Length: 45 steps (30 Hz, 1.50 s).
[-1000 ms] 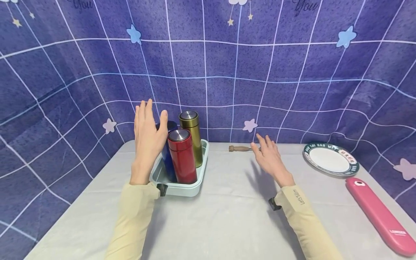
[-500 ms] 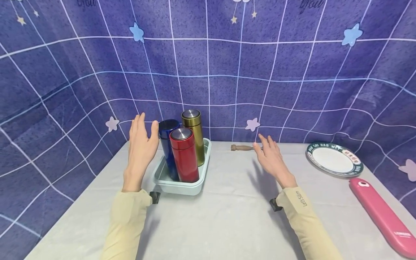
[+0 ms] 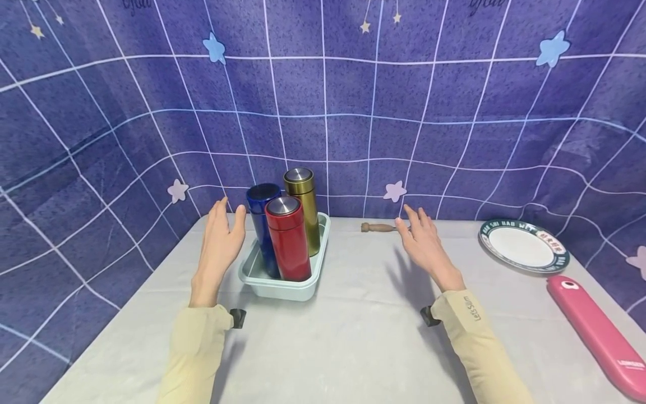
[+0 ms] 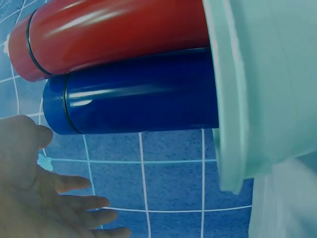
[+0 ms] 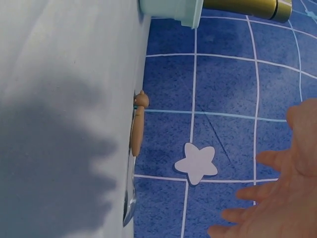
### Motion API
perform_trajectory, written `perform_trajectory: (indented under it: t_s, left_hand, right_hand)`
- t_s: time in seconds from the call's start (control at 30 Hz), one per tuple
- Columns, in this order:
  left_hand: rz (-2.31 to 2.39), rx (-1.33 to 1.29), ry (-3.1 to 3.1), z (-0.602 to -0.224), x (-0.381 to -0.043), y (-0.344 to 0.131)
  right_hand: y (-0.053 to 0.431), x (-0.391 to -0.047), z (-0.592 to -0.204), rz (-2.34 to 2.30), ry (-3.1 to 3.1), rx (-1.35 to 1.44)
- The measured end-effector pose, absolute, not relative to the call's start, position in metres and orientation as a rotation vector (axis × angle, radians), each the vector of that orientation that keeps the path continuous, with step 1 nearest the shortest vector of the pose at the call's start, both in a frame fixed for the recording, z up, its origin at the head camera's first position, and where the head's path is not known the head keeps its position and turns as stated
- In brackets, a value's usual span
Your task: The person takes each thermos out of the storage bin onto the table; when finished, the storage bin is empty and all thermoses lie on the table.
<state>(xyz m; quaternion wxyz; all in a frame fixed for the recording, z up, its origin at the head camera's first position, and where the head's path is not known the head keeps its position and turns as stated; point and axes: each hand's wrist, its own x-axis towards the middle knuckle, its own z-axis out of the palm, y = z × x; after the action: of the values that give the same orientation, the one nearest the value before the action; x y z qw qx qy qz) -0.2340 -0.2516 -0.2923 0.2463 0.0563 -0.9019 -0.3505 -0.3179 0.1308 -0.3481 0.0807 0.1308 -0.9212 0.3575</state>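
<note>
My left hand (image 3: 217,247) hovers just left of a pale mint tray (image 3: 282,292), its fingers loosely extended and holding nothing. Three thermos flasks stand upright in that tray: a red flask (image 3: 290,241) in front, a blue flask (image 3: 263,224) beside it on the left and a gold flask (image 3: 304,207) behind. Over the right half of the table my right hand (image 3: 426,241) is raised with its fingers spread and nothing in them. Beyond it lies a spoon with a carved wooden handle (image 5: 138,131) and a metal bowl (image 5: 130,208), partly hidden by that hand in the head view.
An oval white plate (image 3: 522,247) with a dark green lettered rim lies at the back right. In front of it is a long pink case (image 3: 595,336) marked with an eye. A blue grid-patterned curtain (image 3: 343,101) bounds the grey-white tabletop (image 3: 348,348) behind and at the sides.
My left hand has moved left and down, away from the flasks, uncovering the blue one. The right hand stays nearly in place. The head view has tilted slightly.
</note>
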Motion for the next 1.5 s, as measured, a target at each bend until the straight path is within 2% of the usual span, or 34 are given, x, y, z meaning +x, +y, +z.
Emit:
perform_trajectory:
  t_s: [0.63, 1.1, 1.5]
  left_hand:
    - [-1.039, 0.174, -2.849, -0.311, -0.226, -0.266]
    - [-1.646, 0.184, -2.815, -0.332, -0.223, -0.266]
    - [-1.858, 0.146, -2.698, -0.344, -0.225, -0.268]
  right_hand:
    - [0.134, -0.315, -0.347, 1.100, -2.758, 0.405]
    - [0.135, -0.317, -0.351, 1.154, -2.769, 0.415]
    - [0.136, -0.318, -0.348, 1.239, -2.730, 0.437]
